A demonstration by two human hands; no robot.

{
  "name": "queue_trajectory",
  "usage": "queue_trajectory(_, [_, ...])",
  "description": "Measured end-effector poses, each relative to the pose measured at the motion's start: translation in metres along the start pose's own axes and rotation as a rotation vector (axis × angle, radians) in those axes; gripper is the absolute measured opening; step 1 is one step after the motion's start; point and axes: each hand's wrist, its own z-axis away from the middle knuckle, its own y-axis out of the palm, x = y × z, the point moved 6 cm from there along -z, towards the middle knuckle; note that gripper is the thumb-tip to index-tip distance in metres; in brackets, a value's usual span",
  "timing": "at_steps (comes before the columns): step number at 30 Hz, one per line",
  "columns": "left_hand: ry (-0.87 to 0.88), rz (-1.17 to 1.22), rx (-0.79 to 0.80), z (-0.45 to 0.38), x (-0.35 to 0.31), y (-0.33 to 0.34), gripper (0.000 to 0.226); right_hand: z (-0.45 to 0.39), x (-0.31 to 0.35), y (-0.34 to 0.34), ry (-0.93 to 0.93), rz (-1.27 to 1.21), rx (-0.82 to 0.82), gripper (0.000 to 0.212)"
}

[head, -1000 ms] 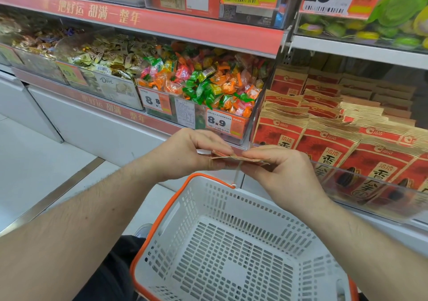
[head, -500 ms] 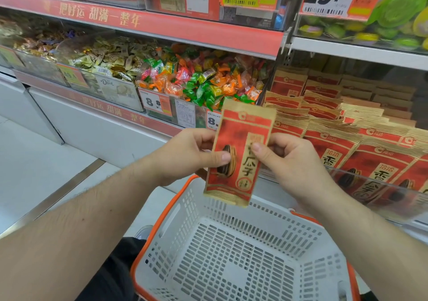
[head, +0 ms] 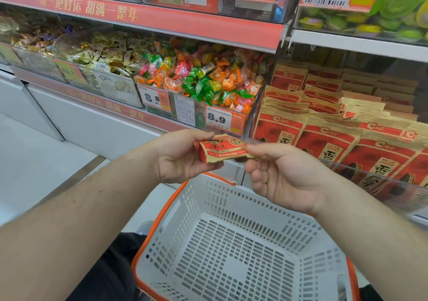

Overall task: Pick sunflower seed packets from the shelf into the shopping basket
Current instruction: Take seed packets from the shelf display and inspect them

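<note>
One red and tan sunflower seed packet (head: 221, 150) lies nearly flat between my two hands, its back side facing up, above the far rim of the basket. My left hand (head: 183, 157) grips its left end with thumb on top. My right hand (head: 282, 175) pinches its right edge between thumb and forefinger. The white shopping basket (head: 231, 249) with an orange rim sits below, nothing showing inside it. Several matching packets (head: 328, 124) stand in rows on the shelf at the right, behind a clear plastic lip.
Bins of wrapped candy (head: 203, 83) with price tags fill the shelf to the left of the packets. A red shelf rail (head: 162, 20) runs above. White cabinet fronts and pale floor (head: 34, 161) lie at the lower left.
The packet stood upright with its front toward me half a second ago; both hands have turned it over, so it now lies almost flat with its back up.
</note>
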Motion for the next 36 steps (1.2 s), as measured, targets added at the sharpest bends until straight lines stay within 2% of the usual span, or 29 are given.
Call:
queue_trajectory(5, [-0.085, -0.021, -0.014, -0.002, 0.005, -0.003, 0.027, -0.001, -0.004, -0.002, 0.019, -0.028, 0.016, 0.018])
queue_trajectory(11, [-0.033, -0.051, 0.017, -0.007, 0.004, -0.003, 0.027, -0.002, -0.005, -0.002, 0.018, 0.016, 0.043, 0.017])
queue_trajectory(13, [0.068, -0.151, 0.023, -0.011, 0.001, -0.007, 0.025, -0.005, -0.007, -0.007, -0.01, 0.189, 0.032, 0.017])
queue_trajectory(15, [0.251, -0.294, 0.006, -0.011, -0.008, -0.01, 0.019, -0.009, -0.004, -0.017, -0.093, 0.519, -0.055, 0.015])
queue_trajectory(17, [0.391, -0.365, 0.016, -0.009, -0.015, -0.01, 0.028, -0.012, 0.0, -0.025, -0.195, 0.796, -0.148, 0.017])
queue_trajectory(19, [0.468, -0.424, 0.06, -0.006, -0.016, -0.006, 0.037, -0.013, 0.005, -0.027, -0.313, 0.884, -0.197, 0.017])
queue_trajectory(23, [0.536, -0.543, 0.168, -0.007, -0.011, 0.002, 0.049, -0.006, 0.017, -0.025, -0.53, 0.79, -0.256, 0.013])
queue_trajectory(29, [0.556, -0.593, 0.222, -0.014, -0.019, 0.016, 0.04, 0.006, 0.021, -0.032, -0.505, 0.6, -0.276, 0.007])
queue_trajectory(33, [0.626, -0.56, 0.169, -0.007, -0.041, 0.038, 0.027, 0.015, 0.028, -0.041, -0.461, 0.27, -0.254, 0.009])
queue_trajectory(36, [0.736, -0.566, 0.036, -0.001, -0.061, 0.048, 0.017, 0.021, 0.029, -0.046, -0.414, 0.032, -0.229, 0.016])
